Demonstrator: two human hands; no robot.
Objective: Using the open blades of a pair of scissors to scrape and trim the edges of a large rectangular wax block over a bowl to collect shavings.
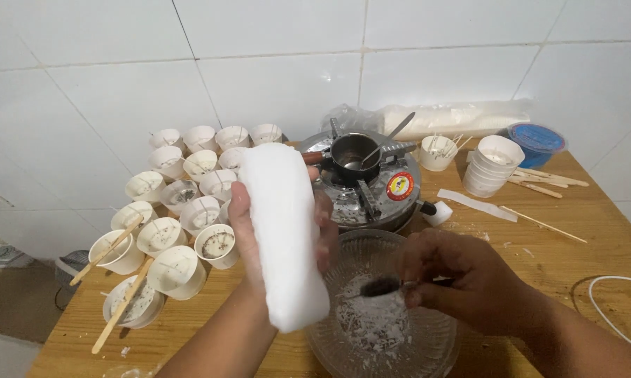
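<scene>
A person's left hand [256, 231] gripped a tall white wax block [282, 231], fingers wrapped round its middle, and held it upright over the near left rim of a clear glass bowl [427, 343] on a wooden table [581, 245]. The right hand [455, 280] was closed on a dark-handled knife [389, 285], its blade pointed at the block's lower right side, above white shavings [375, 322] lying in the bowl. Shaving seemed best done in short strokes away from the gripping fingers, with the block kept over the bowl so the flakes dropped inside. Just beyond the bowl sat a small gas stove [392, 189] carrying a little metal pot [350, 157] with a spoon [392, 136] in it. To the left stood a cluster of white paper cups [189, 182], some crossed by wooden sticks [123, 306]. A stack of cups [494, 164] stood at the far right.
</scene>
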